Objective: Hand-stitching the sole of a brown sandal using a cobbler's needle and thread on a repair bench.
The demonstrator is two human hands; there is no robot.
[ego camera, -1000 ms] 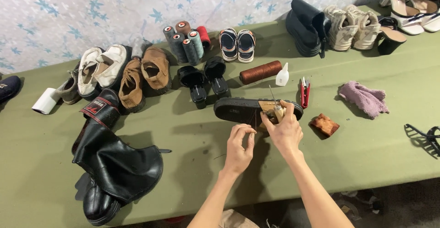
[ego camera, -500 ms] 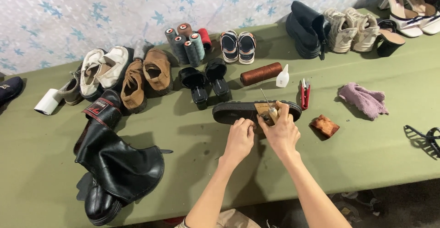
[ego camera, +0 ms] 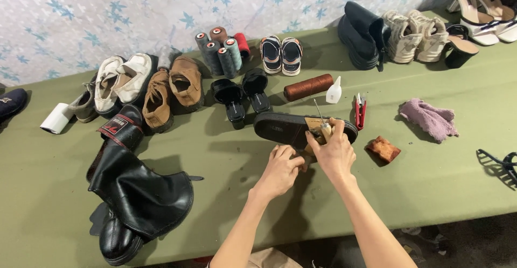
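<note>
Head view, looking down on a green-covered table (ego camera: 431,192).

Centre: black shoe sole (ego camera: 285,128), lying flat, underside up, tan patch at its right end. Right hand (ego camera: 334,152) closed around a wooden-handled awl (ego camera: 325,129), thin metal point slanting up and to the left above the sole. Left hand (ego camera: 280,171) just beside the right, fingers curled shut at the near edge of the sole; whether anything is pinched inside cannot be told.

Beyond the sole: brown thread spool (ego camera: 308,86) on its side; small white glue bottle (ego camera: 334,91) with pointed nozzle, label too small to make out; red-handled snips (ego camera: 360,111), just right of the sole. Brown rag (ego camera: 383,148) near the right hand. Mauve cloth (ego camera: 429,118) farther right. Black clip-like item (ego camera: 498,160) at the right edge, partly cut off.

Back row, against the patterned wall: cluster of upright thread cones (ego camera: 221,50), grey, teal, brown and red; small striped sandals (ego camera: 281,54); black heeled sandals (ego camera: 240,93); brown suede shoes (ego camera: 171,87); white sneakers (ego camera: 119,79); black ankle boots (ego camera: 362,31); beige sneakers (ego camera: 414,35).

Left foreground: tall black leather boot (ego camera: 134,192), laid over, red-and-white patch at its top cuff.
</note>
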